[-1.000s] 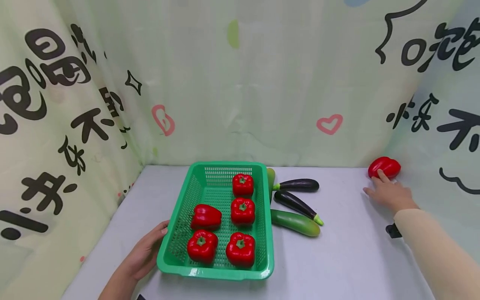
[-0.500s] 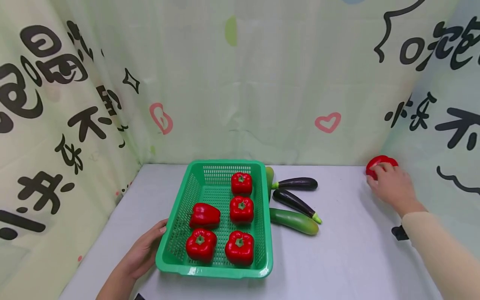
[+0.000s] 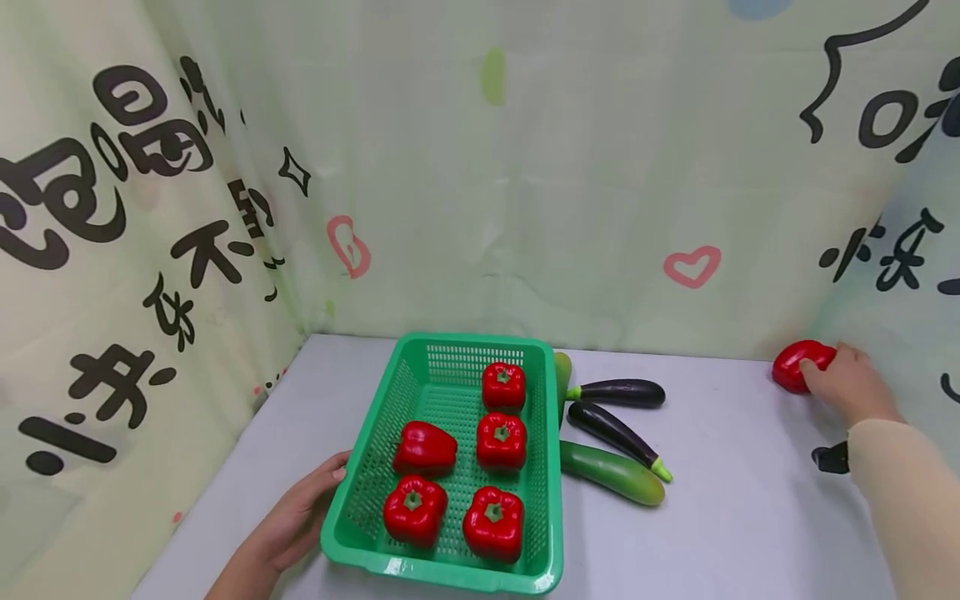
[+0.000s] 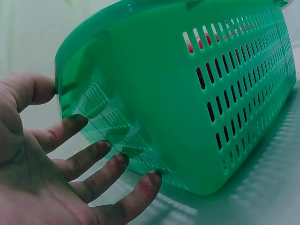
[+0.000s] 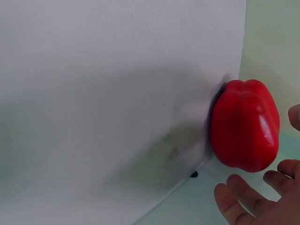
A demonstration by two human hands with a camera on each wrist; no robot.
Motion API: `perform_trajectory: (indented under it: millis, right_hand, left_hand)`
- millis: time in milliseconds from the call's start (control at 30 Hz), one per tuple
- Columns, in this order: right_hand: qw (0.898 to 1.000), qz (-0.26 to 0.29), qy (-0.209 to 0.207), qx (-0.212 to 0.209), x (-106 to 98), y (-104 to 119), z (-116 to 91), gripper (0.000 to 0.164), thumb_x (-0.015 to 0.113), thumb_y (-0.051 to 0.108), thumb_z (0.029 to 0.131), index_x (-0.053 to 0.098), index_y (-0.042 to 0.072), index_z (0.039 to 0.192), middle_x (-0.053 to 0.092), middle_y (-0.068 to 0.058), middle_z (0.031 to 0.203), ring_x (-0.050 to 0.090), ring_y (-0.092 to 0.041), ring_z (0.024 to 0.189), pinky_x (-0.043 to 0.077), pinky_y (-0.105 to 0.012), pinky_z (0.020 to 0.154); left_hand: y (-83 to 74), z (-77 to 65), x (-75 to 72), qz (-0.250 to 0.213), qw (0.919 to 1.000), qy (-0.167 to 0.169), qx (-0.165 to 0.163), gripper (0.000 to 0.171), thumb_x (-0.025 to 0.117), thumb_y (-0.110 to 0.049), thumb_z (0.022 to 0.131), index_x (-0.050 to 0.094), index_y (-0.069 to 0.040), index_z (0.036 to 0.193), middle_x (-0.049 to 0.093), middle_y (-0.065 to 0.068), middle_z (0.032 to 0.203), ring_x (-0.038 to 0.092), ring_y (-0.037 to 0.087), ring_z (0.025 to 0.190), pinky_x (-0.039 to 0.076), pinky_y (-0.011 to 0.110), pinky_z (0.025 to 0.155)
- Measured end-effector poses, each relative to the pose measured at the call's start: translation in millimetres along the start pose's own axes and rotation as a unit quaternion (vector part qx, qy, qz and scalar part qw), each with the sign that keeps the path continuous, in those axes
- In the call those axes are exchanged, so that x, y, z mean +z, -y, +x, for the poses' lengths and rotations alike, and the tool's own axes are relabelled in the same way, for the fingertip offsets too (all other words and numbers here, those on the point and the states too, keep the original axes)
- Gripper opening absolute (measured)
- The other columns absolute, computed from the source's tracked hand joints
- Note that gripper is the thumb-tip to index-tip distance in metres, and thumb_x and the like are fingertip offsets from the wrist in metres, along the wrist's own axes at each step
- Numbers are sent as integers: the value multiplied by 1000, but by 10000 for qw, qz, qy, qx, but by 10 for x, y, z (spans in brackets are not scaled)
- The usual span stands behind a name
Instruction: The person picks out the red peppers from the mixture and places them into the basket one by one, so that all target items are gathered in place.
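A red bell pepper (image 3: 801, 365) lies at the far right corner of the table. My right hand (image 3: 855, 387) is at its right side, thumb in front. In the right wrist view, spread fingers (image 5: 246, 199) stand around the bell pepper (image 5: 246, 126) with a gap between. On the left, my left hand (image 3: 300, 512) rests against the side of the green plastic basket (image 3: 557, 533). Its thumb (image 4: 40, 89) is at the rim and its loosely extended fingers lie along the wall of the basket (image 4: 150, 117). Several red bell peppers (image 3: 501, 440) sit in the basket.
Right of the basket lie two eggplants (image 3: 611, 429) and a long green zucchini-like vegetable (image 3: 611, 472). Another green one (image 3: 562, 375) is partly hidden by the basket rim. A printed curtain (image 3: 585, 167) borders the white table (image 3: 720, 467) at the back and sides.
My right hand has shifted from the front and top of the far bell pepper to its right side. The left hand stays at the basket; the head view has swung left.
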State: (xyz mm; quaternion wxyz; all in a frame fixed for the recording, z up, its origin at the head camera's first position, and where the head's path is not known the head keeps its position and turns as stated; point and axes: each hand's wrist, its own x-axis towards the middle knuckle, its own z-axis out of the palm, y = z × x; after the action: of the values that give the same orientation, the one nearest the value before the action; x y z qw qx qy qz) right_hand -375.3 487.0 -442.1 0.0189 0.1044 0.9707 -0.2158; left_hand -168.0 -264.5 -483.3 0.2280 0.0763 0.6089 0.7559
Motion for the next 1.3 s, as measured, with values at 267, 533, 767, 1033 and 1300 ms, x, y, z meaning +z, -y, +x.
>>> perform_trajectory:
  millis: [267,533,767,1033,1300]
  right_hand:
    - [9969,44,-757,207,32,-80,-95,77,62,22,98,19,-24,144,25,-47,131,29,-63,117,44,-70,84]
    - [9958,695,-438,413,14,1,-143,83,67,24,98,18,-21,148,25,-47,135,26,-63,125,53,-64,81]
    - [9889,1422,-106,414,68,-51,-206,92,69,34,98,13,-20,148,25,-46,140,31,-61,122,52,-58,80]
    - [9887,1482,175,150,155,-110,-252,101,69,53,95,17,-15,149,26,-44,142,30,-61,123,54,-51,75]
    - [9896,1416,176,-165,162,71,-337,95,74,45,94,21,-14,147,28,-44,143,32,-63,124,59,-45,70]
  left_hand:
    - [-9,11,31,36,10000,31,-40,37,31,-27,114,47,-24,147,54,-4,141,57,11,126,49,32,106]
    - [-23,9,23,21,10000,71,46,36,32,-27,114,48,-24,146,55,-4,140,58,10,125,50,31,105]
    - [-11,-10,12,-61,9996,243,140,37,30,-25,115,47,-22,147,56,-3,139,59,11,124,50,31,104]
    - [0,-7,7,-77,9996,232,128,36,29,-26,115,48,-23,146,56,-3,139,58,10,123,50,30,104]
    - [0,6,12,53,10000,-8,2,33,32,-29,114,49,-26,143,56,-5,137,58,9,122,50,29,103]
